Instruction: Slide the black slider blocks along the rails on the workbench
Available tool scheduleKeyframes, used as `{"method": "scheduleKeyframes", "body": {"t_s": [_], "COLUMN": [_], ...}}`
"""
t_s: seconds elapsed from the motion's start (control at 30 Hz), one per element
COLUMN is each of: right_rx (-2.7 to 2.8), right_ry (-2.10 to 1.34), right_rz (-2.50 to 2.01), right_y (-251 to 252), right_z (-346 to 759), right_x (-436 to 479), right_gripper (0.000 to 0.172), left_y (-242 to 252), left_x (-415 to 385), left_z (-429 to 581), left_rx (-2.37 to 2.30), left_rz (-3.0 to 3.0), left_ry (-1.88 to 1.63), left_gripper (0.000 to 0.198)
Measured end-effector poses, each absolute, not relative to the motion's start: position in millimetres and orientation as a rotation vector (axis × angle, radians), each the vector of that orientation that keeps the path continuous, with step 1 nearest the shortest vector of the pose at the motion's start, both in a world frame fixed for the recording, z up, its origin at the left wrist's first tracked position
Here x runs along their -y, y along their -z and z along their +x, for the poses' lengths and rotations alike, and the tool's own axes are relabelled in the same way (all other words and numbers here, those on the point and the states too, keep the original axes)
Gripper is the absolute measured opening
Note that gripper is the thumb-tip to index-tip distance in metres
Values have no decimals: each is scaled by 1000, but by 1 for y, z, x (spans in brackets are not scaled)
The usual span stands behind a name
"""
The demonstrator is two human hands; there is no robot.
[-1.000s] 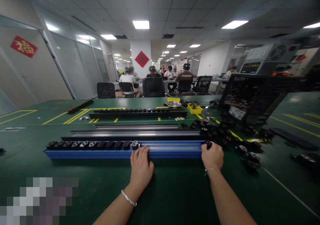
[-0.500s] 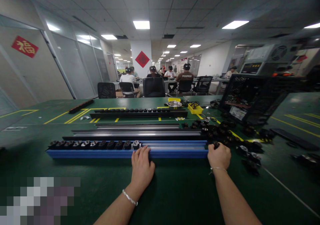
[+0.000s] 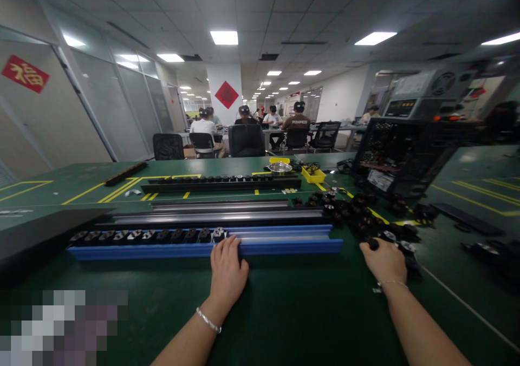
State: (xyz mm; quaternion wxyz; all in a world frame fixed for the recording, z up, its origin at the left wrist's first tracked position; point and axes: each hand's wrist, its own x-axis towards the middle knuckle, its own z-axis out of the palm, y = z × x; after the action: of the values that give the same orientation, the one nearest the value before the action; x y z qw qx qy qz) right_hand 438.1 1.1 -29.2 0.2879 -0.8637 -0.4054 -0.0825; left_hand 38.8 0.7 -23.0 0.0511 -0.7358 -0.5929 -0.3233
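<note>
A long blue rail (image 3: 284,241) lies across the green table in front of me, with several small black parts (image 3: 146,235) lined up in its left half. My left hand (image 3: 227,271) rests on the rail's front edge near the middle, fingers curled over it. My right hand (image 3: 384,262) is off the rail's right end, among a scatter of loose black parts (image 3: 357,217), with its fingers closed round one small black part (image 3: 372,243).
Grey and black rails (image 3: 219,214) lie behind the blue one; another black rail (image 3: 227,183) carries parts farther back. A yellow bin (image 3: 313,175), a metal bowl (image 3: 280,167) and a black crate (image 3: 400,157) stand at the right. People sit at desks beyond.
My right hand left the rail's right end and moved right and toward me into the loose parts. The left hand stayed on the rail. The view turned slightly right.
</note>
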Motion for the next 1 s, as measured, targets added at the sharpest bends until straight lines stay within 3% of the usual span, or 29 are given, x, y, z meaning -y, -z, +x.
{"method": "scheduleKeyframes", "body": {"t_s": [0.33, 0.63, 0.8, 1.0], "right_rx": [1129, 1280, 1578, 1964], "right_ry": [254, 614, 576, 529], "right_rz": [-2433, -2141, -1796, -1716], "right_y": [32, 33, 19, 26], "right_z": [439, 423, 372, 323], "right_x": [-4, 1, 1, 1], "right_gripper": [52, 48, 46, 42], "left_y": [13, 20, 18, 16], "left_x": [-7, -13, -11, -12], "left_z": [29, 22, 22, 22], "left_rx": [1944, 2079, 2070, 2080], "left_rz": [-1910, -1933, -1955, -1967], "left_ry": [1054, 825, 764, 775], "left_gripper": [42, 45, 42, 42]}}
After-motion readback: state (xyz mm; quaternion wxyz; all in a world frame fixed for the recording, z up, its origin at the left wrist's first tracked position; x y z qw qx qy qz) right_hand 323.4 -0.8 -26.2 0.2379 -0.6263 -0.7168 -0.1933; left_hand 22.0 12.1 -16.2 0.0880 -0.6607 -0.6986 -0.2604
